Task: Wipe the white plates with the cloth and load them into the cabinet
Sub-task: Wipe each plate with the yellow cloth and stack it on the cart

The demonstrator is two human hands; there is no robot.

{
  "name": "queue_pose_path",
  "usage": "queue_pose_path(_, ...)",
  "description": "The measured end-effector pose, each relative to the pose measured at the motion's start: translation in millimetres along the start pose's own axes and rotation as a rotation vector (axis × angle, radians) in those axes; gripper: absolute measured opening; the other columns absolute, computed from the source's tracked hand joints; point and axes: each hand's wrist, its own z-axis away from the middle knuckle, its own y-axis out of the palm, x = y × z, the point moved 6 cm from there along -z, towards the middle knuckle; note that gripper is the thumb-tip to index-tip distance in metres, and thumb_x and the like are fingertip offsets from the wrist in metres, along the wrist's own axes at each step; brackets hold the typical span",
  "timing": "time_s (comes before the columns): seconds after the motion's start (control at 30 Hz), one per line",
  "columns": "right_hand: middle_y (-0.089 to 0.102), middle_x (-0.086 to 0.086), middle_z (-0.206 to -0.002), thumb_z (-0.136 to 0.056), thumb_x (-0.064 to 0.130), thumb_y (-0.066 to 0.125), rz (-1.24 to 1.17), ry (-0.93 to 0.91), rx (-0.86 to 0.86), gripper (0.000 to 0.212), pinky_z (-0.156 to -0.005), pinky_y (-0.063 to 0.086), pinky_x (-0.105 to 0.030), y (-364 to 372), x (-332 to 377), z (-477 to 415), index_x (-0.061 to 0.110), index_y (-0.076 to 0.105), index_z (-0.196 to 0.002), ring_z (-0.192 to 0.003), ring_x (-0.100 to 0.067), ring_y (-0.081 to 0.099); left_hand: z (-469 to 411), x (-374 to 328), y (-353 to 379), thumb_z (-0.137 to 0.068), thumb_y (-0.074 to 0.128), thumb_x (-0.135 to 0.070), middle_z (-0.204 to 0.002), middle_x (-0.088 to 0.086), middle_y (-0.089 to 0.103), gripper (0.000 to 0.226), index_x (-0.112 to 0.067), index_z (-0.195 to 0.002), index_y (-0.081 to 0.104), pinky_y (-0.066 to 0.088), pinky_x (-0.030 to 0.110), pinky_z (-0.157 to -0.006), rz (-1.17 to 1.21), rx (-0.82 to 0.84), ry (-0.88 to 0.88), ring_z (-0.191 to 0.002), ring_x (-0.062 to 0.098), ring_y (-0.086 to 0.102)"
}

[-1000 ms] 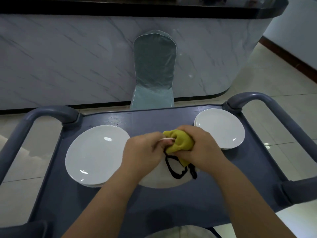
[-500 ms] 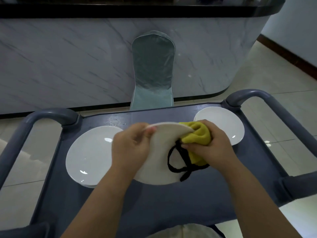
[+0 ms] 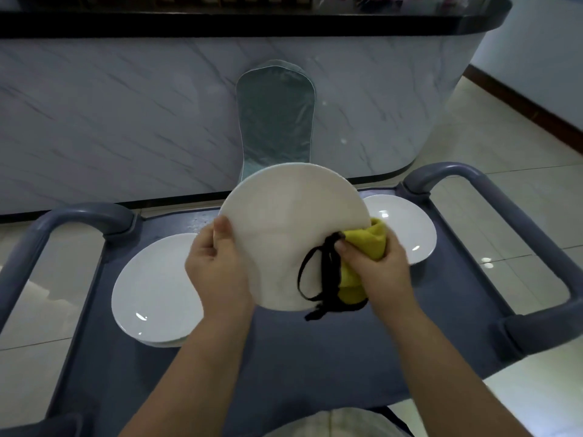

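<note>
Our left hand (image 3: 217,266) grips the tilted white plate (image 3: 290,228), our right hand (image 3: 375,269) clutches the yellow cloth (image 3: 369,247) against it; the cart tray (image 3: 284,357) holds two plate stacks.

A pale tiled floor (image 3: 492,159) is seen below a curved grey-veined marble counter (image 3: 126,121); a green-covered chair (image 3: 276,118) is set against it.

Glossy white plates (image 3: 157,288), soft yellow cloth (image 3: 367,247), matt plastic cart (image 3: 315,357).
</note>
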Motion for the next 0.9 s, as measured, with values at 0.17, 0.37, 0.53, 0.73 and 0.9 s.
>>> queue_pose_path(0.17, 0.073, 0.005, -0.087, -0.066, 0.019, 0.087, 0.039, 0.123, -0.161, 0.029, -0.070, 0.055, -0.027, -18.5, -30.7, 6.0, 0.021, 0.069, -0.088, -0.082, -0.014, 0.068, 8.3, 36.3, 8.5, -0.100, 0.047, -0.039, -0.078, -0.015, 0.064, 0.025, -0.021, -0.094, 0.062, 0.044, 0.021, -0.069, -0.117, 0.184, -0.110, -0.074, 0.001, 0.056)
queue_pose_path(0.37, 0.069, 0.014, -0.085, -0.066, 0.021, 0.089, 0.407, -0.153, 0.187, 0.033, -0.068, 0.049, -0.012, -17.7, 21.8, -7.8, 0.035, 0.067, -0.085, -0.080, -0.003, 0.063, -4.5, -6.4, 39.1, -0.085, 0.053, -0.060, -0.098, -0.024, 0.064, 0.029, -0.042, -0.107, 0.057, 0.044, 0.006, -0.070, -0.497, 0.693, 0.368, -0.091, -0.005, 0.060)
queue_pose_path(0.53, 0.069, 0.019, -0.087, -0.063, 0.038, 0.086, 0.422, -0.209, 0.213, 0.034, -0.067, 0.046, -0.008, -6.7, 48.9, -8.9, 0.045, 0.065, -0.090, -0.083, 0.000, 0.064, -1.6, -31.2, 37.0, -0.090, 0.059, -0.038, -0.073, -0.025, 0.064, 0.012, -0.041, -0.079, 0.065, 0.040, 0.005, -0.060, -0.338, 0.499, 0.444, -0.070, -0.005, 0.058)
queue_pose_path(0.73, 0.073, 0.006, -0.090, -0.060, 0.028, 0.090, 0.168, 0.113, 0.104, 0.037, -0.073, 0.057, -0.028, -18.4, 6.8, 6.0, 0.027, 0.069, -0.091, -0.087, -0.016, 0.068, -2.0, -22.8, 24.4, -0.096, 0.057, -0.038, -0.072, -0.016, 0.066, 0.016, -0.036, -0.083, 0.067, 0.042, 0.013, -0.056, -0.333, 0.370, 0.260, -0.068, 0.002, 0.059)
queue_pose_path(0.9, 0.067, 0.014, -0.084, -0.063, 0.042, 0.085, 0.559, -0.197, 0.249, 0.036, -0.068, 0.049, -0.018, -3.0, 43.7, -7.2, 0.034, 0.064, -0.091, -0.079, -0.007, 0.061, 18.2, -57.4, 51.6, -0.091, 0.047, -0.048, -0.058, -0.006, 0.054, 0.032, -0.025, -0.080, 0.066, 0.039, 0.027, -0.051, -0.621, 0.545, 0.756, -0.056, 0.015, 0.049)
